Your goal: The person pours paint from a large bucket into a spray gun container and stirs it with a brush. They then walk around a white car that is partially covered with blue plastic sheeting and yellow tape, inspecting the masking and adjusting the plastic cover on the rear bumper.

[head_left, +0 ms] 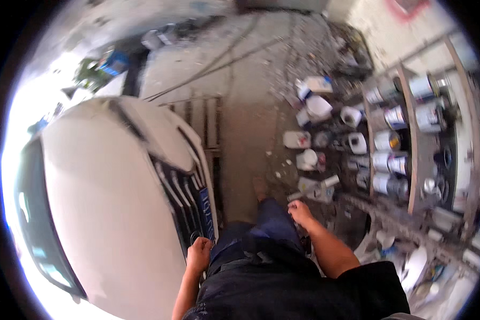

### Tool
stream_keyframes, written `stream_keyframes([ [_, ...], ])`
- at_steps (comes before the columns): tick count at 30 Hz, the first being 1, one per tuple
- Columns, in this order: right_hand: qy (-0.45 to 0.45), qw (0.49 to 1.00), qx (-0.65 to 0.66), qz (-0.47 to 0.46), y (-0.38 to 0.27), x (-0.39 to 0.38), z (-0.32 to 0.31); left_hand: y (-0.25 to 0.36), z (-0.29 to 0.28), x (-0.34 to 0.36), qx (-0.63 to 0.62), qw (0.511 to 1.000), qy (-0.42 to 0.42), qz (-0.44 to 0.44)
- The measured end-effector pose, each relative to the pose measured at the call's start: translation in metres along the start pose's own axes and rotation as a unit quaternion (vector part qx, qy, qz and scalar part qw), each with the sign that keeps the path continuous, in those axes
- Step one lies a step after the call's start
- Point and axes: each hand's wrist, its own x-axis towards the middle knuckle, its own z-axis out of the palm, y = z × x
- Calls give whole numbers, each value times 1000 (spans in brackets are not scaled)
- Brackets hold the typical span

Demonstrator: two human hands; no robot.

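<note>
My left hand [199, 254] hangs beside the grille of a white car [101, 202], its fingers curled closed; whether it holds anything is hidden. The dark grille [178, 208] has pale bars and a blue plate at its edge. My right hand [300, 213] is out in front of my right thigh, fingers curled, near scattered pale containers and scraps on the floor; I cannot make out anything inside it. My bare foot or sandal [260, 186] shows on the dusty concrete.
A wooden rack [412, 197] of cans lines the right wall, with white tubs [318, 108] and debris below it. A pallet [213, 122] lies beside the car. Cables or hoses [213, 69] cross the floor ahead. Clutter and a blue object [112, 63] sit at the back left.
</note>
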Motion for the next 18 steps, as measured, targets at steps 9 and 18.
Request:
stream_keyframes([
  [9,76,931,210,289,92,71,20,-50,44,84,132,958,-249,-50],
  [18,193,774,456,394,157,187,73,-132,33,82,68,885,-379,-263],
])
